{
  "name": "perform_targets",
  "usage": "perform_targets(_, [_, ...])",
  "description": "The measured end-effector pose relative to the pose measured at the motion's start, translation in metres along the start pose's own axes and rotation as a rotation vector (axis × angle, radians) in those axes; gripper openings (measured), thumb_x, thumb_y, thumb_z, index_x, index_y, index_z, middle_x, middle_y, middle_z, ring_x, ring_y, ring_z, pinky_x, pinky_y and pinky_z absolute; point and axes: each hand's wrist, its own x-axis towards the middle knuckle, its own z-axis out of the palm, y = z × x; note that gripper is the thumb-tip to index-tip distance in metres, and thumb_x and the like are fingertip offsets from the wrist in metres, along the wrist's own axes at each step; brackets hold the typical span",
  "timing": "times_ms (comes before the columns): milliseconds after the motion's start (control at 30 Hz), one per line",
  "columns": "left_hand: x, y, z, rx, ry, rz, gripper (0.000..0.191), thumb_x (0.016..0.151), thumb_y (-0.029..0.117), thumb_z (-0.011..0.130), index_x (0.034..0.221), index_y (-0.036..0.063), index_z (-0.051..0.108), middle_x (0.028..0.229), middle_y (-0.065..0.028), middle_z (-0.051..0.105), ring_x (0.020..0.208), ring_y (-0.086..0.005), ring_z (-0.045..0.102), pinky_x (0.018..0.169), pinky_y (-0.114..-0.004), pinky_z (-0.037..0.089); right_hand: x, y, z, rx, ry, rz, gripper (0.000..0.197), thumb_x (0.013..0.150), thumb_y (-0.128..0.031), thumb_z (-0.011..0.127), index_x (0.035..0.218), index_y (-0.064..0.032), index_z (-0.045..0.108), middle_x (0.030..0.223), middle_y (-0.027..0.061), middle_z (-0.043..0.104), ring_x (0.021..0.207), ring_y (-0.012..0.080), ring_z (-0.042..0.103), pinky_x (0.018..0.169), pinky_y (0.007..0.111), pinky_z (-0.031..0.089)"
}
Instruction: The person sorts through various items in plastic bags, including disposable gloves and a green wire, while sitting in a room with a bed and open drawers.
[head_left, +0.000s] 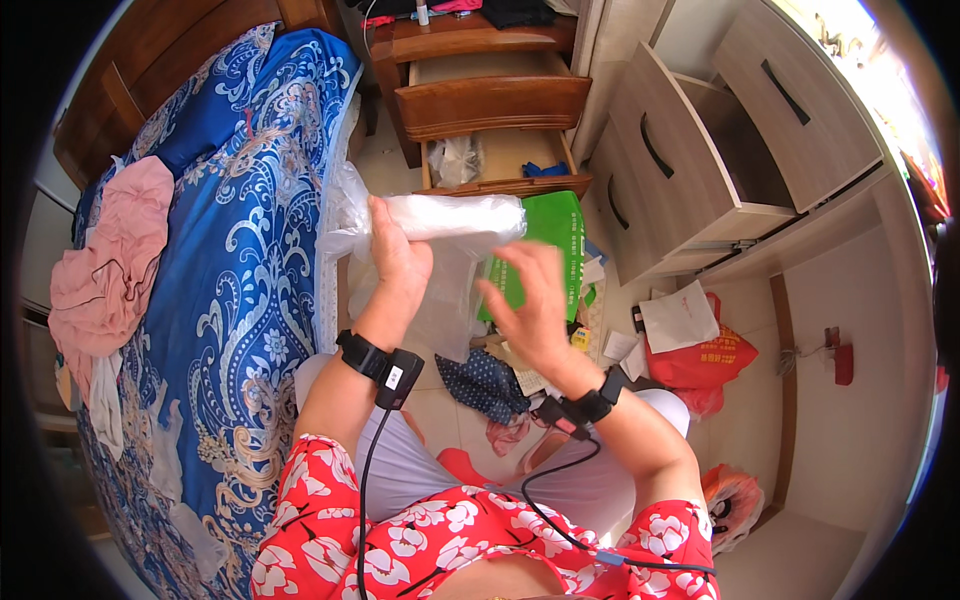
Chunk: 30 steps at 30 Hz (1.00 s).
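Observation:
My left hand (399, 244) grips a white roll of thin plastic (454, 216) near its left end, holding it level in front of me. A loose sheet of clear plastic (442, 300) hangs below the roll, and more crumpled film (346, 210) bunches to the left of that hand. Just below the roll's right end, my right hand (529, 296) is raised with its fingers apart and nothing between them. It looks blurred. Behind the right hand stands a green printed bag (559, 225).
A bed with a blue patterned cover (262, 225) lies left. Ahead, a wooden nightstand has open drawers (491, 105); plastic bags (456, 159) fill part of the lower one. A pale cabinet drawer (675, 150) juts out at right. A red bag (697, 360) and dotted cloth (487, 386) lie on the floor.

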Motion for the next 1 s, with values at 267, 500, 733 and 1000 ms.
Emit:
perform_targets(267, [-0.092,-0.039,0.015,0.116,-0.224,-0.193,0.034,0.093,0.038,0.053,0.109,0.0087,0.048,0.101,-0.0029,0.053,0.099,-0.0153,0.052,0.092,-0.034,0.041,0.004,0.023,0.033,1.598,0.27,1.111,0.032,0.083,-0.019,0.067,0.105,0.0012,0.055,0.101,0.0089,0.06,0.092,0.0187,0.057,0.086,0.033,0.044])
perform_targets(500, [-0.087,-0.035,0.017,0.0,-0.311,-0.301,0.025,0.09,0.028,0.058,0.105,0.0094,0.05,0.1,-0.0022,0.056,0.099,-0.0167,0.054,0.092,-0.036,0.042,0.01,0.032,0.02,1.496,0.465,1.01,0.035,0.079,-0.004,0.064,0.11,0.0033,0.05,0.105,0.0103,0.057,0.101,0.0203,0.053,0.095,0.035,0.04])
perform_targets(733, [-0.082,-0.026,0.026,-0.058,-0.195,-0.366,0.024,0.09,0.028,0.059,0.103,0.0097,0.051,0.094,-0.0012,0.056,0.091,-0.0145,0.056,0.087,-0.033,0.045,0.011,0.031,0.026,1.488,0.533,0.927,0.032,0.079,-0.004,0.064,0.108,0.0002,0.049,0.102,0.0064,0.055,0.094,0.0164,0.053,0.085,0.031,0.043])
perform_targets(1000, [-0.068,-0.015,0.019,0.472,-0.761,-0.451,0.038,0.093,0.025,0.053,0.123,0.0022,0.048,0.114,-0.0058,0.057,0.104,-0.0132,0.055,0.089,-0.029,0.045,0.013,0.026,0.019,1.424,0.296,0.763,0.037,0.085,-0.017,0.063,0.117,-0.0047,0.048,0.108,0.0041,0.055,0.1,0.015,0.053,0.086,0.031,0.044])
